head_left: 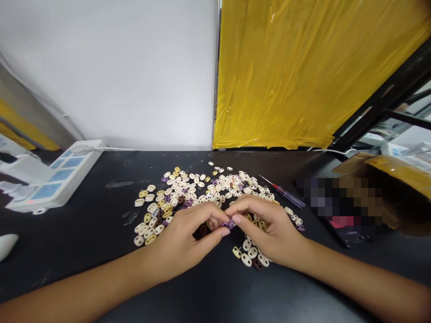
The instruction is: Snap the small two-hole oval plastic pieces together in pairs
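Note:
My left hand (pixel 191 240) and my right hand (pixel 266 224) meet over the black table, fingertips nearly touching. Between them is a small purple two-hole oval piece (pixel 229 223), which looks like a cord lock. The left thumb and fingers pinch it from one side, while the right thumb and index finger press on it from the other. Fingers partly cover the piece. Behind and beside both hands spreads a loose pile of similar oval pieces (pixel 183 185), mostly cream, with some yellow, purple and brown. A smaller cluster (pixel 247 259) lies under the right hand's near side.
A thin screwdriver-like tool (pixel 286 195) with a red-and-purple handle lies right of the pile. A white power strip (pixel 57 179) with plugs stands at left. On the right are a pixelated patch, a dark flat object (pixel 350 235) and an open cardboard box (pixel 404 193).

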`<state>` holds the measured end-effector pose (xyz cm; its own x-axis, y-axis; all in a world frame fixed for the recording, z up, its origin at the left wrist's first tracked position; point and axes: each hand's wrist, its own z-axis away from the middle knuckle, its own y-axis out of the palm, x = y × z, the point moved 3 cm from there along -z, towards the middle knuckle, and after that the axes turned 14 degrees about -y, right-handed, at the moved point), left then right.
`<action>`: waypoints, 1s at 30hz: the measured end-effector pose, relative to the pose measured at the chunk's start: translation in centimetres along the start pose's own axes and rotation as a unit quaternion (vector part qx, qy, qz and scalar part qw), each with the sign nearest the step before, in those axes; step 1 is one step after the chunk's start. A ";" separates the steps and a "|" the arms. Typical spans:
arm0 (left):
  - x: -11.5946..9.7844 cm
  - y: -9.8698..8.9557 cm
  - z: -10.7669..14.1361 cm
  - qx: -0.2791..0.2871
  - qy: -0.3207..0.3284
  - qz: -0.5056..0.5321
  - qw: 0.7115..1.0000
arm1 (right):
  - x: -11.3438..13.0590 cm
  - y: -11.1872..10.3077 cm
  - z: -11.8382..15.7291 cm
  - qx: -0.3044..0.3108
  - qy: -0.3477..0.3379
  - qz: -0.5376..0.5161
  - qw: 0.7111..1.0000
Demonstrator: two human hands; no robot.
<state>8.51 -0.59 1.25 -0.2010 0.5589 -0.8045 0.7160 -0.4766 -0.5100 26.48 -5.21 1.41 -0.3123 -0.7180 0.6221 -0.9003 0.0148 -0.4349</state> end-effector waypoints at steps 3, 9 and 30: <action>0.0 0.0 0.0 0.005 -0.001 -0.001 1.000 | 0.2 -0.1 0.0 0.005 -0.033 0.025 0.999; 0.2 0.1 0.1 0.012 -0.015 -0.013 1.000 | 0.7 -0.2 -0.1 -0.007 -0.080 0.044 0.996; 0.5 -0.3 -0.3 -0.020 -0.014 -0.085 0.996 | 0.1 -0.1 -0.4 0.026 -0.071 0.076 0.994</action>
<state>8.37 0.02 1.12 -0.3399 0.6091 -0.7165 0.6963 -0.3491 -0.6271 26.40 -5.00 1.83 -0.3932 -0.8018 0.4500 -0.8281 0.0961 -0.5523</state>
